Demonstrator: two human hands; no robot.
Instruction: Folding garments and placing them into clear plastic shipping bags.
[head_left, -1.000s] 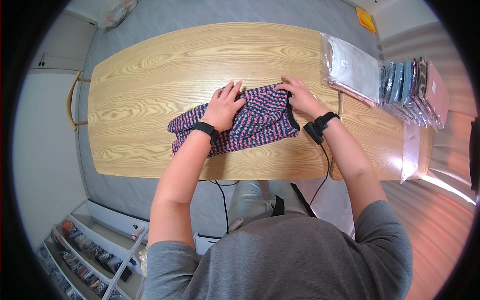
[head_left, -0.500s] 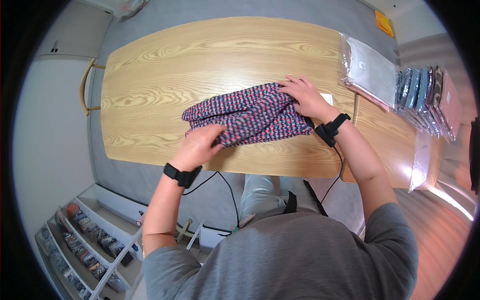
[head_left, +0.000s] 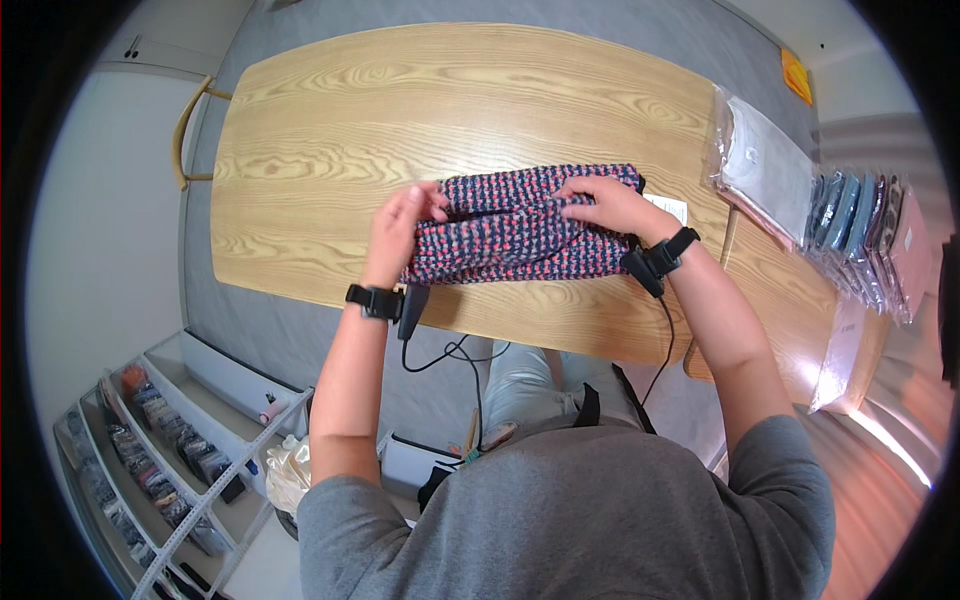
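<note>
Presently, L hand [head_left: 398, 228] has curled fingers at the left end of the folded navy-pink garment [head_left: 500, 240], R hand [head_left: 612, 207] has fingers over its fold; cannot tell if either grips. The garment is btwn the two hands' fingers, on the wood table [head_left: 450, 95]. Right of R fingers, nr the wrist, lies a white card [head_left: 672, 209]; farther right, bagged clothes [head_left: 768, 165]; far left of L fingers, a chair [head_left: 180, 135].

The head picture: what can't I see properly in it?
In the head view:
- Patterned garment: underside hidden by its own upper layers.
- White card: partly hidden by the right hand; print too small.
- Shelf contents: too small to tell apart.
- Dark thing at right: cut off by the picture's black rim.
</note>
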